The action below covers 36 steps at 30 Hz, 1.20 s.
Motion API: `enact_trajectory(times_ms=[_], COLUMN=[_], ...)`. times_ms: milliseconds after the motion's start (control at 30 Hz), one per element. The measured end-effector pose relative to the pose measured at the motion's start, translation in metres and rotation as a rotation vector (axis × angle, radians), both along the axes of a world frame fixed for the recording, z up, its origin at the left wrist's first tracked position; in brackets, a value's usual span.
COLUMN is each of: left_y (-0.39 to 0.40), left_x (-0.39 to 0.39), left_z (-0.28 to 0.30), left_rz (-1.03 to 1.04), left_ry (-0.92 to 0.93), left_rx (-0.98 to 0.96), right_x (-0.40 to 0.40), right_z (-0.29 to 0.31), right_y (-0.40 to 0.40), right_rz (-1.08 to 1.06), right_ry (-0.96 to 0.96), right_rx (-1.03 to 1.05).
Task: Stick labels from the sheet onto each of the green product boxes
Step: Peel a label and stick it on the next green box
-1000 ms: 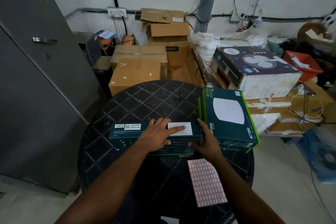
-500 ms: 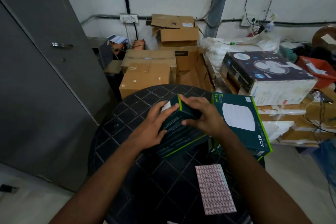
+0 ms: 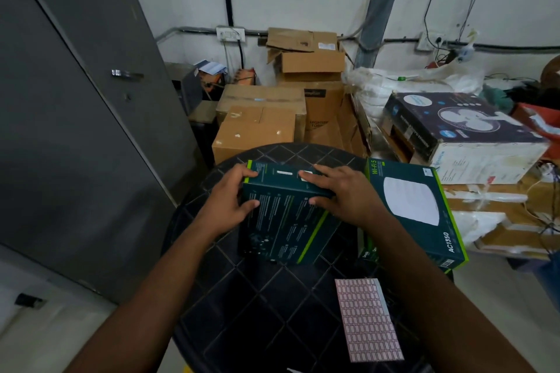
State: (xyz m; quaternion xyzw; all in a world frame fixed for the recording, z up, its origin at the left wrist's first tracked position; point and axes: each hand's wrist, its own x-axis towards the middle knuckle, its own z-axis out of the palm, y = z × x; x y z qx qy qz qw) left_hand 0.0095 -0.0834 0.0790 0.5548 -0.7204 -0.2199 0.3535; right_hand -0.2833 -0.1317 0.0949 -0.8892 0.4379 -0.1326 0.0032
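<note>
Hands grip one green product box [image 3: 285, 215] between them: left hand [image 3: 225, 206] clasps its left edge, right hand [image 3: 342, 194] its top. Rigid, apparently light carton; edges suit holding. Label sheet [image 3: 368, 319] lies beneath right forearm.

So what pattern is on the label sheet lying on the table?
A grid of small pink-outlined rectangles on the label sheet, seen in the head view.

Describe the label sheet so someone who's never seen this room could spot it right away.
Start at the round black table in the middle of the room. On its near right part, beside the right forearm, lies the label sheet. It is the only flat pinkish sheet, gridded with tiny rectangles, unlike the dark green boxes further back.
</note>
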Motion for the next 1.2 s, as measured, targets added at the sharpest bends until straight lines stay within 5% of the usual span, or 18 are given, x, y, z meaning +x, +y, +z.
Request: enact_trajectory(times_ms=[300, 433, 1000, 1100, 1200], left_y=[0.004, 0.007, 0.015, 0.018, 0.02], left_x=[-0.003, 0.002, -0.047, -0.052, -0.057], left_z=[0.011, 0.007, -0.034, -0.042, -0.046], left_rz=[0.041, -0.025, 0.06, 0.123, 0.147], left_ry=[-0.366, -0.394, -0.368, -0.332, -0.324], left_rx=[-0.109, -0.149, -0.56, -0.567, -0.586], right_x=[0.015, 0.011, 0.025, 0.006, -0.022], right_z=[0.008, 0.013, -0.044, -0.071, -0.126], right_y=[0.002, -0.004, 0.044, 0.07, 0.102], right_rz=[0.088, 0.105, -0.174, -0.342, -0.635], right_ry=[-0.055, 0.021, -0.136, -0.379, -0.528], right_rx=[0.266, 0.291, -0.279, -0.368, -0.19])
